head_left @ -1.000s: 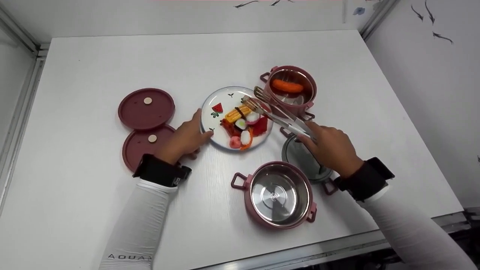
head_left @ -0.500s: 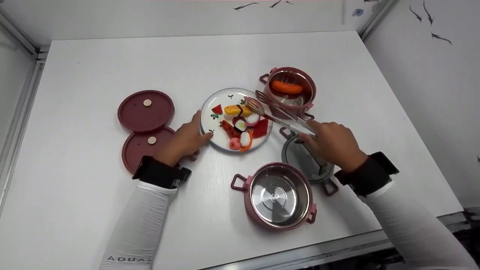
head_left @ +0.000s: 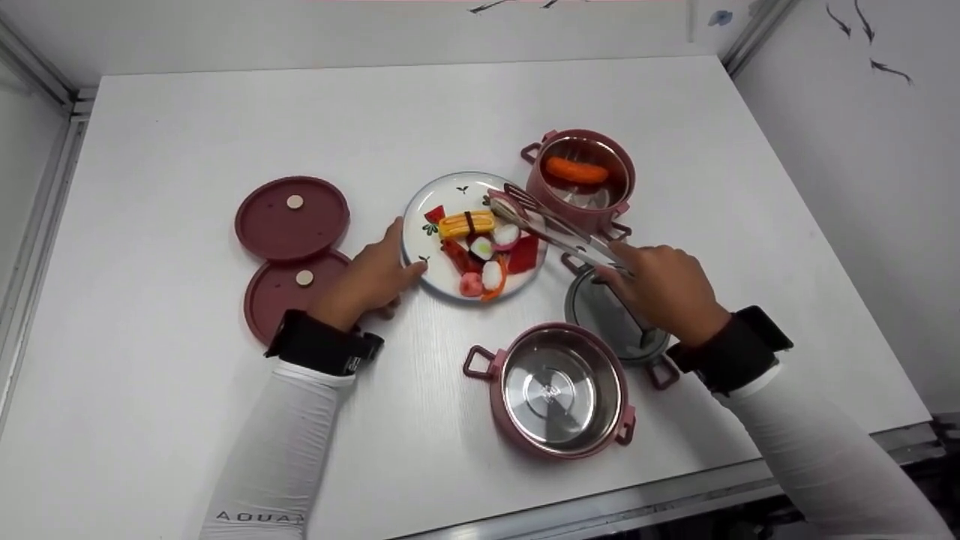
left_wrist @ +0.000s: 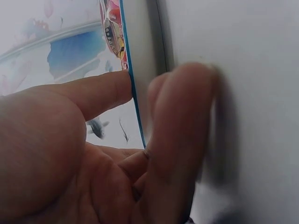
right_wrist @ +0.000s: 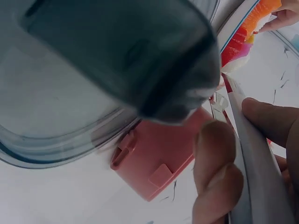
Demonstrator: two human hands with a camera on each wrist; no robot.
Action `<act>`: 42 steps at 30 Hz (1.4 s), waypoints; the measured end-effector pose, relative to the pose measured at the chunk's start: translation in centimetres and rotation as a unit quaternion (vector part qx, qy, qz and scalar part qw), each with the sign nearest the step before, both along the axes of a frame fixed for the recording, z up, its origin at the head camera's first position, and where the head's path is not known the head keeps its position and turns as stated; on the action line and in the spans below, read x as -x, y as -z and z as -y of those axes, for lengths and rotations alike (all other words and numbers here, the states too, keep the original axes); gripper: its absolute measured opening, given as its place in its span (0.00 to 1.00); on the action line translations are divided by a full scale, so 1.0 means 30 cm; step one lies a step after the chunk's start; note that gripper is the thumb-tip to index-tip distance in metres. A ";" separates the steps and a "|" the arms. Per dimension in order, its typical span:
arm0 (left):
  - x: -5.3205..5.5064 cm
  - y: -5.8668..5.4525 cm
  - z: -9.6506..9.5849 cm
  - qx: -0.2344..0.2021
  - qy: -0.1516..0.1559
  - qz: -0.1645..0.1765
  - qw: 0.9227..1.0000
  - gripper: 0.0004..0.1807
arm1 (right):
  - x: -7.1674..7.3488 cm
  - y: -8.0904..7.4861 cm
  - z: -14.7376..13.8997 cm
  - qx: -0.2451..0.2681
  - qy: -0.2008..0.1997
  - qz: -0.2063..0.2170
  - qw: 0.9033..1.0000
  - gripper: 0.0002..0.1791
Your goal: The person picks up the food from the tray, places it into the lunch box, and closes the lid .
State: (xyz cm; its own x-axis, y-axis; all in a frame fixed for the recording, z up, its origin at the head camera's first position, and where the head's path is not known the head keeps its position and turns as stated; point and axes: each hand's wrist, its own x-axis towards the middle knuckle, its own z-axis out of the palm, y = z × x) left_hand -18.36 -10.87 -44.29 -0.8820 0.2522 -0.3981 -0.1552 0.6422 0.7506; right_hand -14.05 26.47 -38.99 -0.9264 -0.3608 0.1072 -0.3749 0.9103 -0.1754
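Note:
My left hand point(head_left: 367, 281) grips the near-left rim of a round white plate point(head_left: 450, 193), thumb on top and fingers below the edge. My right hand point(head_left: 667, 289) holds metal tongs point(head_left: 604, 252), their tips around a pinkish piece point(head_left: 504, 204) at the plate's upper right. Several toy sushi pieces lie on the plate. Among them are a yellow piece with a dark band point(head_left: 454, 225), a white roll with a green centre point(head_left: 481, 248) and a red piece point(head_left: 523, 255). The right wrist view shows the tongs point(right_wrist: 261, 172) between thumb and fingers.
A small red pot point(head_left: 559, 201) with an orange piece point(head_left: 576, 171) inside stands behind the tongs. Nearer stands a larger pot point(head_left: 517, 427) with a steel interior. A clear lid point(head_left: 600, 315) lies under my right hand. Two maroon lids point(head_left: 262, 217) overlap at left.
The yellow piece has shifted left and lies flatter across the plate. The tongs' tips have drawn closer together at the pinkish piece. My left hand has stayed at the rim.

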 end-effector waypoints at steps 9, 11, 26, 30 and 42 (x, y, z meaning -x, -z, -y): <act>0.000 -0.007 0.003 -0.005 -0.001 0.004 1.000 0.46 | -0.026 0.012 -0.024 0.050 -0.012 -0.059 0.997 0.21; 0.003 -0.007 0.004 -0.009 -0.004 0.005 1.000 0.46 | -0.037 0.001 -0.035 0.071 -0.009 -0.078 0.994 0.21; 0.008 -0.018 0.003 0.004 0.003 0.010 1.000 0.47 | -0.032 -0.021 -0.195 0.100 0.072 -0.126 0.984 0.18; 0.003 -0.008 0.005 0.001 0.003 0.006 1.000 0.46 | -0.034 -0.012 -0.197 0.091 0.074 -0.116 0.986 0.20; 0.004 -0.002 0.008 0.008 0.007 0.008 1.000 0.47 | -0.050 -0.022 -0.181 0.096 0.078 -0.115 0.986 0.21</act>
